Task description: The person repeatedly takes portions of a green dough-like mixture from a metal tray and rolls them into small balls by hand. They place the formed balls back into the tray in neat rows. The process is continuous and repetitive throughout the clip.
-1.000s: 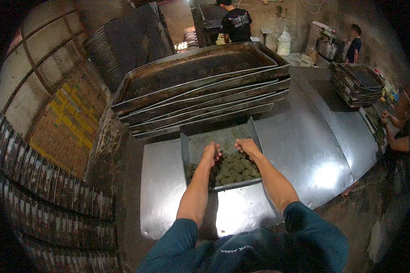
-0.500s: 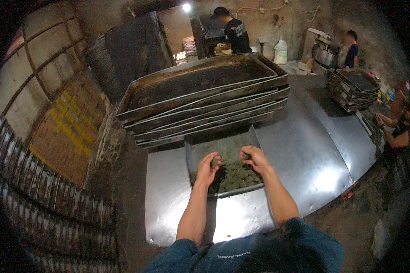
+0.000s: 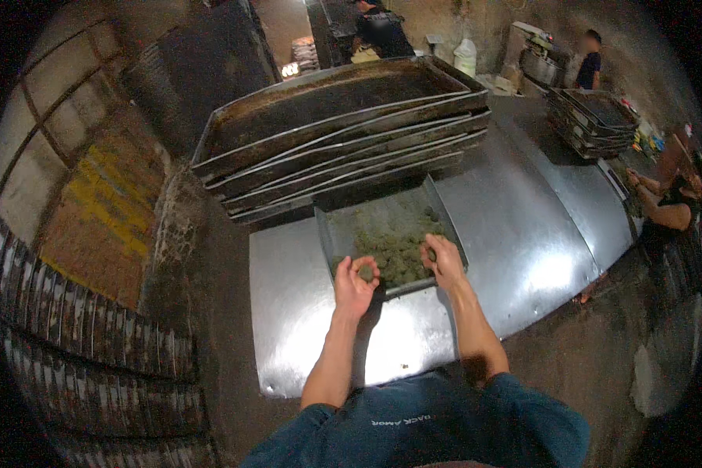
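Risk: lump (image 3: pixel 364 271) could crumble or drop off palm onto table (image 3: pixel 304 327); grip looks loose, cupped only. Risk: tray (image 3: pixel 331 238) sits close to table's near edge, a push could slide it. Stack (image 3: pixel 335 132) of big trays just behind, overhanging tray's far end; knock likely if tray lifted.

Left hand (image 3: pixel 354 282): palm up, fingers curled round greenish lump, over tray's near-left corner. Right hand (image 3: pixel 443 261): palm down, fingers bent, pinching at pile (image 3: pixel 394 246) of lumps inside tray, near right wall. Both forearms extended forward, elbows low.
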`<state>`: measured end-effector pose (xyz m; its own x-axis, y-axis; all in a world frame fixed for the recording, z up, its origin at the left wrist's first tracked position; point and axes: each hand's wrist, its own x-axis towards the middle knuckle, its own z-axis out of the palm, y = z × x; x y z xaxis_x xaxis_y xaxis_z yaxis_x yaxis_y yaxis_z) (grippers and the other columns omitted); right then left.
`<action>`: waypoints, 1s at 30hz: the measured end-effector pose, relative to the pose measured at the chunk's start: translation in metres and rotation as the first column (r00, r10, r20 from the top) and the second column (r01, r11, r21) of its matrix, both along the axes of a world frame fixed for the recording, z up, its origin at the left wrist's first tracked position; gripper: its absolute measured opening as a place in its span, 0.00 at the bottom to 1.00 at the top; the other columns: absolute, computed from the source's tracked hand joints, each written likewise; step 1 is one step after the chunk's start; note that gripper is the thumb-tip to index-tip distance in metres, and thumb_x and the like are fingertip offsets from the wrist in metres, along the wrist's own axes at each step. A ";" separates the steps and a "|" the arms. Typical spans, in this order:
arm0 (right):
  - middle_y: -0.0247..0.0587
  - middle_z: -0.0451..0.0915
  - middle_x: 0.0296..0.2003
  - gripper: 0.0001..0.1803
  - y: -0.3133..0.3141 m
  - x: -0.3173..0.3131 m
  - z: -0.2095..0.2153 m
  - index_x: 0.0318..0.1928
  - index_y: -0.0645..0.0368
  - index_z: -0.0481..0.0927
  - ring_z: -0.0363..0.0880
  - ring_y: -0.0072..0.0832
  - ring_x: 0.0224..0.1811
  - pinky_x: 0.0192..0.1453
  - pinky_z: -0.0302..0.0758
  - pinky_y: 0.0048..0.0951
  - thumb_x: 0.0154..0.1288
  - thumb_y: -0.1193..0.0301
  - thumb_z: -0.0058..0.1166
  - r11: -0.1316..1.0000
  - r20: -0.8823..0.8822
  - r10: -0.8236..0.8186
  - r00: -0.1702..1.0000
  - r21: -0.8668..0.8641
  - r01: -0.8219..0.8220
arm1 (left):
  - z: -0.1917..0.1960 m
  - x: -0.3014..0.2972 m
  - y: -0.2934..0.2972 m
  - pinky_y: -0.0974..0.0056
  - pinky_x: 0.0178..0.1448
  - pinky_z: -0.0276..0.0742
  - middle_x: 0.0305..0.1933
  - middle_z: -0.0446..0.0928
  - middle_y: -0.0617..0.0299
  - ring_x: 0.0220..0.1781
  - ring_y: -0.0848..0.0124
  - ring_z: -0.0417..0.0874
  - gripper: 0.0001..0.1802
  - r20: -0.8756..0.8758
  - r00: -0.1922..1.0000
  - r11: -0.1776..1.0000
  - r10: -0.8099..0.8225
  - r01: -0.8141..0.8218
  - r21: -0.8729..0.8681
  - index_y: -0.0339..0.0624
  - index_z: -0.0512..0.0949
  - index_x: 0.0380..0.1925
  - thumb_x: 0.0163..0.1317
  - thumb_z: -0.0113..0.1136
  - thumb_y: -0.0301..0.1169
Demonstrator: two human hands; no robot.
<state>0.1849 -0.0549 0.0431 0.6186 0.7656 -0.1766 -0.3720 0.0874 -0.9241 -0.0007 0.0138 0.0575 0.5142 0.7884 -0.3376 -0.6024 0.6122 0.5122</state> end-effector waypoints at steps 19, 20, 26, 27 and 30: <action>0.36 0.70 0.22 0.18 -0.021 0.007 0.056 0.24 0.55 0.69 0.69 0.22 0.19 0.17 0.62 0.18 0.63 0.55 0.45 0.995 -0.008 -0.060 0.998 0.081 0.060 | 0.027 0.017 -0.034 0.76 0.29 0.69 0.32 0.72 0.58 0.29 0.76 0.72 0.14 0.003 0.998 0.976 0.055 -0.054 0.212 0.39 0.71 0.33 0.63 0.48 0.40; 0.36 0.70 0.24 0.17 -0.027 0.015 0.045 0.26 0.55 0.69 0.69 0.22 0.22 0.19 0.63 0.20 0.63 0.55 0.45 0.998 -0.093 -0.005 0.996 0.060 0.011 | 0.001 0.018 -0.034 0.75 0.29 0.72 0.35 0.74 0.55 0.30 0.74 0.74 0.16 -0.009 0.998 0.981 0.067 -0.064 0.184 0.37 0.72 0.37 0.62 0.49 0.40; 0.35 0.69 0.21 0.20 -0.055 0.045 0.011 0.24 0.53 0.68 0.66 0.21 0.19 0.18 0.59 0.18 0.61 0.51 0.47 0.967 -0.473 0.239 0.848 0.037 -0.252 | 0.016 0.052 -0.048 0.75 0.07 0.50 0.13 0.66 0.65 0.07 0.77 0.57 0.19 -0.099 0.954 0.873 0.282 -0.298 -0.385 0.49 0.70 0.16 0.63 0.45 0.44; 0.34 0.67 0.18 0.21 -0.051 0.047 0.019 0.22 0.53 0.66 0.63 0.20 0.17 0.17 0.56 0.19 0.61 0.50 0.46 0.967 -0.413 0.250 0.876 0.062 -0.247 | 0.010 0.049 -0.048 0.75 0.09 0.50 0.13 0.65 0.65 0.08 0.77 0.57 0.20 0.041 0.971 0.943 0.234 -0.217 -0.254 0.50 0.67 0.15 0.63 0.46 0.44; 0.30 0.57 0.10 0.27 -0.043 0.043 0.047 0.14 0.50 0.57 0.49 0.18 0.11 0.13 0.45 0.22 0.62 0.49 0.44 0.986 -0.245 0.165 0.955 0.059 -0.155 | 0.004 0.039 -0.049 0.71 0.11 0.50 0.10 0.58 0.67 0.08 0.77 0.54 0.24 0.189 0.975 0.992 0.119 -0.124 0.017 0.50 0.57 0.10 0.64 0.45 0.44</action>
<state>0.2277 -0.0983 0.0905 0.4277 0.8604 -0.2771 -0.6014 0.0419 -0.7979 0.0385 -0.0349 0.0617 0.4656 0.8569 -0.2210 -0.7582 0.5151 0.3999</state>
